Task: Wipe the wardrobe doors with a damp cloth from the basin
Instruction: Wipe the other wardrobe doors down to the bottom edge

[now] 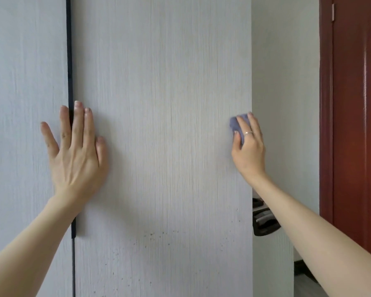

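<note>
At the far left stands a pale grey wardrobe door (24, 82) with a faint upright grain. A narrow dark gap (69, 50) runs down its right edge and parts it from the next door (163, 82), which fills the middle of the view and has the same pale, streaked finish. The left hand (75, 151) lies flat across that gap, fingers straight and spread: the little finger and ring finger rest on the left door, the other fingers and the thumb on the middle door, with the palm pressed to the surface. It holds nothing. Lower on the middle door, a scatter of small dark specks (156, 234) shows below the level of the hands.

Near the right edge of the middle door, the right hand (247, 144) presses a small bluish-purple cloth (237, 125) against the surface. Its fingers curl over the cloth, which peeks out above and to the left of them; a ring (248, 133) sits on one finger. Beyond the door's edge is a white wall (285, 82). Some dark objects (263, 221) show low down behind the forearm, too hidden to identify. At the far right stands a reddish-brown room door (356, 103) in its frame.
</note>
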`<state>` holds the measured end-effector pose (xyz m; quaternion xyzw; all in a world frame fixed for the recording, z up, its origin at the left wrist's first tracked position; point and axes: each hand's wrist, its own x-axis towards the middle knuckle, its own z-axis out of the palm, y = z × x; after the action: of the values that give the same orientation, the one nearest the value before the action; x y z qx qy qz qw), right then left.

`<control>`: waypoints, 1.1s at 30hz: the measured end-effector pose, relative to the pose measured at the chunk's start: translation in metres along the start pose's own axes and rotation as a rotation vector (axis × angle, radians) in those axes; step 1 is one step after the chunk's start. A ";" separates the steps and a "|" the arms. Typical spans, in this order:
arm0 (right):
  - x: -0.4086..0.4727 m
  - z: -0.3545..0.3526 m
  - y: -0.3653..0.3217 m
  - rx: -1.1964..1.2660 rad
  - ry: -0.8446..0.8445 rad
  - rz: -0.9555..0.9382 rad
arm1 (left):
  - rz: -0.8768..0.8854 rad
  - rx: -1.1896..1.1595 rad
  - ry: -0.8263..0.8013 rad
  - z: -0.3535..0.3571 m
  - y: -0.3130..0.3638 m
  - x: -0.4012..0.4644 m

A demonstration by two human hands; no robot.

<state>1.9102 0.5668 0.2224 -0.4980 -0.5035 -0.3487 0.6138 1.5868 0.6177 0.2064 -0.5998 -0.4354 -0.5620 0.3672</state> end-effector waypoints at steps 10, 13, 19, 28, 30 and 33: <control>-0.009 0.030 -0.081 -0.038 -0.267 -0.813 | 0.012 0.019 -0.007 0.000 -0.002 0.000; 0.025 0.037 -0.103 0.011 -0.115 -0.375 | 0.015 0.014 0.000 0.000 -0.003 -0.001; -0.046 0.053 -0.111 0.079 -0.210 -0.700 | 0.002 -0.015 0.026 0.000 -0.005 0.001; -0.044 0.017 -0.047 -0.078 -0.236 -0.632 | -0.048 -0.014 -0.099 -0.010 -0.010 -0.027; -0.024 0.007 -0.032 -0.089 -0.184 -0.374 | -0.053 -0.005 -0.127 -0.013 -0.015 -0.035; 0.002 -0.005 -0.015 -0.077 -0.149 -0.038 | -0.052 0.007 -0.166 -0.017 -0.020 -0.043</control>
<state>1.8983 0.5584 0.2286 -0.5364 -0.5433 -0.3413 0.5483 1.5627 0.6047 0.1647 -0.6315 -0.4815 -0.5182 0.3174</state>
